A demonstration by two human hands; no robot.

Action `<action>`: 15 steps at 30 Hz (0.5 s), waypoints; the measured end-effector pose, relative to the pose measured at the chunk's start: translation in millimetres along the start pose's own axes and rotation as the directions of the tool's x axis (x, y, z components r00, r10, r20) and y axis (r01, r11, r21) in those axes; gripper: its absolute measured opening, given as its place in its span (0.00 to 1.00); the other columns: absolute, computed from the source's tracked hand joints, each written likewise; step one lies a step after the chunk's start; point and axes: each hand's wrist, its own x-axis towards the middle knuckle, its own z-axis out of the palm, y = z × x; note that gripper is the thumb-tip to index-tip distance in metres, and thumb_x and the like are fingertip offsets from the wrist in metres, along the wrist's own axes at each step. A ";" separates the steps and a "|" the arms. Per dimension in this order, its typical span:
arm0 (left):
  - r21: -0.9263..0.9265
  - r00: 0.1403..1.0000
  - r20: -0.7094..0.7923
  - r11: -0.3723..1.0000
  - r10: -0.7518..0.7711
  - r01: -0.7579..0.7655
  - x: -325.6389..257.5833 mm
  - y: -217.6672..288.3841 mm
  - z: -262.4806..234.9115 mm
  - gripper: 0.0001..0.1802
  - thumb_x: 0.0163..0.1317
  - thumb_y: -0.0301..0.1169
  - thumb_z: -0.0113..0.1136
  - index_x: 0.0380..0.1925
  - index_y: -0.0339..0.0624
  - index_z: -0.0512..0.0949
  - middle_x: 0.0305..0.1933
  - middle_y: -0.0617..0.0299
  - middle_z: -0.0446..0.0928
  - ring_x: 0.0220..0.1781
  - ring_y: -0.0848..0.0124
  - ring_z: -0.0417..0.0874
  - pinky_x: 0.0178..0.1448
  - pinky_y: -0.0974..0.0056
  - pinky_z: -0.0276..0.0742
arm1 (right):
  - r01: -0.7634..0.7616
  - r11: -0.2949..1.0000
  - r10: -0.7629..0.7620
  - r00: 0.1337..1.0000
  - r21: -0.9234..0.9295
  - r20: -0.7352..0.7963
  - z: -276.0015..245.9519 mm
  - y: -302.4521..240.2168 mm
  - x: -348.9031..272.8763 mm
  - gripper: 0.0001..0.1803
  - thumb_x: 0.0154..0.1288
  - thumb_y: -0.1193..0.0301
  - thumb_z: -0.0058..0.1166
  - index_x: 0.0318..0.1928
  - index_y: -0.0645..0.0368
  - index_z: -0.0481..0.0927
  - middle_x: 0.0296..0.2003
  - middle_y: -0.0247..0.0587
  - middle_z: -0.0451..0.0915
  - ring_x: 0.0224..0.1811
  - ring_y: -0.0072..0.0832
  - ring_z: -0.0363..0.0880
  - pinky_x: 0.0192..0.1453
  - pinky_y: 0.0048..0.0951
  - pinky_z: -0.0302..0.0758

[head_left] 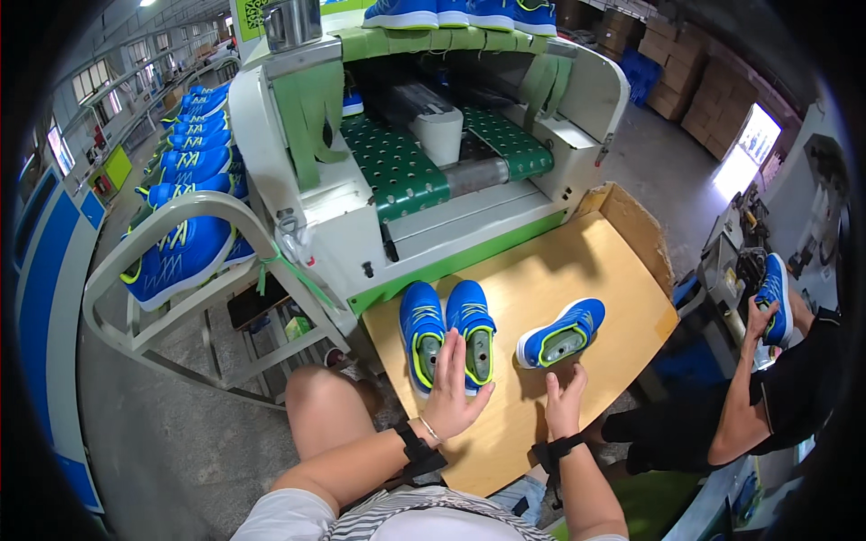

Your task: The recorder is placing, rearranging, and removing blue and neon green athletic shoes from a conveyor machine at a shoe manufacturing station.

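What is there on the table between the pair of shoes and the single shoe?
Nothing: in the head view the table is bare between the pair and the single shoe. The right hand lies just below that gap.

Bare forearms, no sleeves below the elbow. Black strap around each wrist, snug just behind the left hand (pixel 454 397) and the right hand (pixel 566 403), each with a small dark buckle block. Thin pale bangle next to the left strap, on the hand side. Striped grey-and-white top with a short white sleeve. Bare knee left of the left strap.
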 end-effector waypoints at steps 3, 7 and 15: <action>-0.058 0.963 -0.018 0.962 -0.267 0.266 12.6 -4.9 33.1 0.57 0.62 0.33 0.68 0.79 0.28 0.38 0.82 0.32 0.41 0.84 0.39 0.46 0.84 0.47 0.47 | 0.010 0.969 0.032 0.986 0.246 -0.166 15.2 -22.6 7.2 0.52 0.69 0.60 0.65 0.78 0.70 0.46 0.76 0.66 0.55 0.80 0.52 0.54 0.82 0.42 0.55; -0.065 0.856 0.010 0.854 -0.516 0.516 38.0 -20.5 71.9 0.59 0.55 0.29 0.69 0.80 0.37 0.40 0.80 0.32 0.42 0.82 0.38 0.48 0.83 0.48 0.50 | -0.118 0.981 0.154 0.958 0.155 -0.243 64.8 -40.0 61.8 0.67 0.56 0.52 0.75 0.78 0.76 0.43 0.76 0.70 0.54 0.80 0.51 0.56 0.82 0.40 0.54; -0.850 0.722 0.415 0.046 -0.553 0.524 141.4 -10.0 -57.6 0.37 0.57 0.20 0.61 0.70 0.43 0.65 0.53 0.58 0.78 0.51 0.68 0.81 0.53 0.66 0.80 | -0.040 0.255 0.163 0.987 0.966 -0.003 10.1 -60.5 132.9 0.38 0.66 0.66 0.52 0.76 0.60 0.61 0.67 0.44 0.74 0.65 0.37 0.77 0.71 0.40 0.73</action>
